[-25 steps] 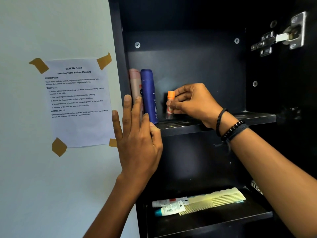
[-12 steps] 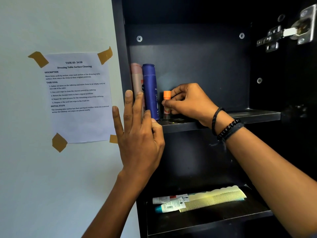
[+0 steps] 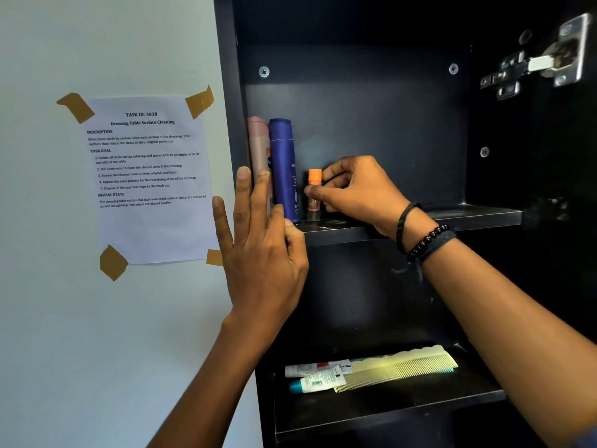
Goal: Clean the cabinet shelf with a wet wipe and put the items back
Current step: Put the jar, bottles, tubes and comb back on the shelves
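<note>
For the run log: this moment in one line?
right hand: pinches orange-capped tube, upright on upper black shelf | left hand: fingers straight, at cabinet's left edge | beside tube: tall blue bottle

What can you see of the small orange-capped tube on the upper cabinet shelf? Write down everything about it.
The orange-capped tube is a small, slim cylinder with a bright orange cap, a pale orange label and a clear-looking base, seemingly plastic. It is upright, its base apparently on the upper shelf, just right of the blue bottle with a narrow gap between them. The right hand pinches its middle, thumb across the front and fingers at its right, hiding part of the label.
</note>
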### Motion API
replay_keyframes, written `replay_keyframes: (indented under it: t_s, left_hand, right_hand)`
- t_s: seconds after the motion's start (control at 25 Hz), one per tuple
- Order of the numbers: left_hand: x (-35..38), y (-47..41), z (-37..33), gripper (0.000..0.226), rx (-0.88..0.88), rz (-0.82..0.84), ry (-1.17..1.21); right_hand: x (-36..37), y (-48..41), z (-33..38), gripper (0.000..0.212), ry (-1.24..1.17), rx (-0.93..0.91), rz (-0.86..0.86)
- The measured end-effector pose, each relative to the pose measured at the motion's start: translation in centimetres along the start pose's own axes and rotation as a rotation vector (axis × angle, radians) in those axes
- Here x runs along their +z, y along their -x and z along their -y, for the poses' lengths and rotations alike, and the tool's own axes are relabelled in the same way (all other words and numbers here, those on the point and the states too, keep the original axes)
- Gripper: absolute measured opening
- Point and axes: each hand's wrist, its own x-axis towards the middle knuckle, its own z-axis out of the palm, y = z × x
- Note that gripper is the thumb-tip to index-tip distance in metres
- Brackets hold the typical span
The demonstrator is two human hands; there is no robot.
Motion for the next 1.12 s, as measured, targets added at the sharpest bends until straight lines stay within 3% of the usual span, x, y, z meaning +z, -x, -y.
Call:
replay_keyframes:
  t_s: [0.4, 0.56, 0.76, 1.12]
  left_hand:
    - [-0.4, 0.5, -0.1, 0.035, -0.010, 0.025, 0.091]
    - [-0.9, 2.1, -0.9, 0.039, -0.016, 0.062, 0.153]
    - [-2.2, 5.2, -2.2, 0.046, 0.031, 0.124, 0.232]
    - [-4.7, 16.5, -4.1, 0.045, -0.045, 0.321, 0.454]
  right_hand:
    - [-1.2, 3.0, 0.8, 0.034, 0.116, -0.063, -0.140]
    - [-0.5, 6.6, 0.3, 0.019, 0.167, -0.207, -0.210]
    - [0.7, 11.7, -1.3, 0.026, 0.236, -0.385, -0.272]
    - [4.0, 23.4, -8.0, 0.032, 0.210, -0.238, -0.203]
